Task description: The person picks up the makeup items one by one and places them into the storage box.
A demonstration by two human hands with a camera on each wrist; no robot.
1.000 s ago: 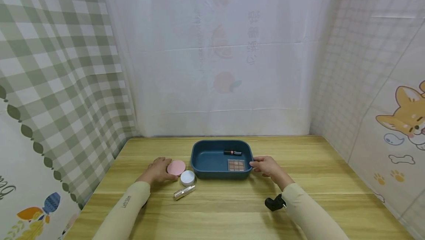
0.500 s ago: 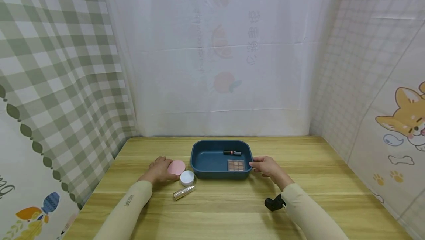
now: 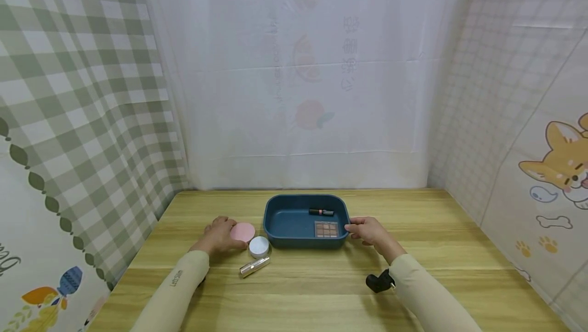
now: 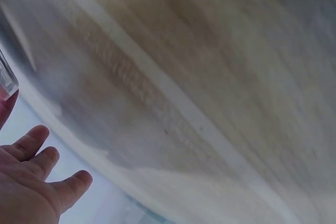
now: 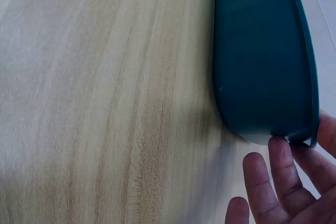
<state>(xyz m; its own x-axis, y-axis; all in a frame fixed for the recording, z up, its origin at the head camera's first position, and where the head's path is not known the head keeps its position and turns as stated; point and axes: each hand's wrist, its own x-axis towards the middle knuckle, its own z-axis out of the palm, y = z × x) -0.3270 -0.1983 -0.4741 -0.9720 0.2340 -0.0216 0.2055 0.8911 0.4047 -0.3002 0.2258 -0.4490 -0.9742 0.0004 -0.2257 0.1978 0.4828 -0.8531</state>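
My left hand (image 3: 219,236) holds a round pink compact (image 3: 242,232) at its edge, left of the tray. In the left wrist view, one finger meets the compact's clear rim (image 4: 7,80), and the other fingers spread apart from it. Close by lie a small round white jar (image 3: 259,246) and a shiny lipstick tube (image 3: 254,267). With my right hand (image 3: 369,232) I grip the right end of a dark blue tray (image 3: 294,242), thumb at its rim, fingers against the outer wall. An eyeshadow palette (image 3: 326,229) and a slim black tube (image 3: 321,212) rest inside the tray.
Everything stands on a wood-grain table (image 3: 303,291). A white curtain (image 3: 303,117) hangs behind it, with patterned cloths at both sides. A black device (image 3: 379,282) is fixed under the right wrist.
My left hand shifts slightly right and then back left, the pink compact moving with it. The right hand and the tray stay in place.
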